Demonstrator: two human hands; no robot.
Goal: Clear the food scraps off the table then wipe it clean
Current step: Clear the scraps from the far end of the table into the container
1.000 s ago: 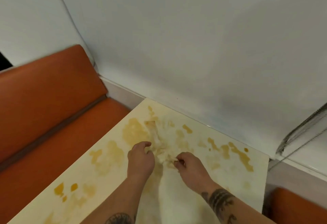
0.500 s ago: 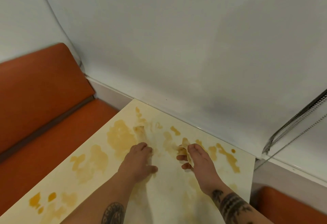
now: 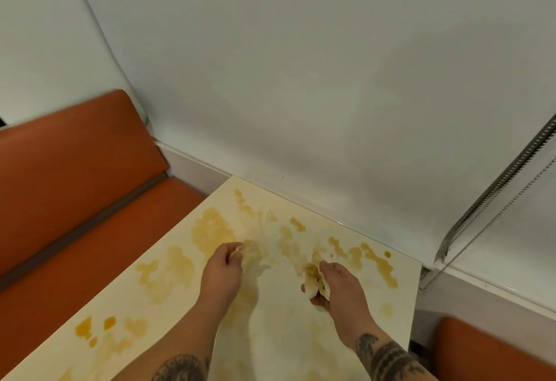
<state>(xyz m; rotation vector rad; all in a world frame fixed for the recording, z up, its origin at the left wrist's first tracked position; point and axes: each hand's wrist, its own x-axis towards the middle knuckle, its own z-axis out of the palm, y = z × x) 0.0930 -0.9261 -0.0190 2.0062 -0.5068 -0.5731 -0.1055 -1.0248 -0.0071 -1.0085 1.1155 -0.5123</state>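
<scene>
Table (image 3: 120, 302) by the orange bench (image 3: 75, 200) is still blotchy with yellow-brown stains (image 3: 212, 230). A second ago both hands were bunched together mid-table. Now they're apart, left hand (image 3: 222, 272) pinching a thin scrap of tissue and right hand (image 3: 337, 287) clutching the soggy wad (image 3: 313, 282). I'd say the wiping has barely started.

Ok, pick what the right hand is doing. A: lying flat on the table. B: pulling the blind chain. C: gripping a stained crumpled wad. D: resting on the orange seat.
C: the right hand curls its fingers round a stained wad over the table; the left hand pinches a pale scrap.
</scene>
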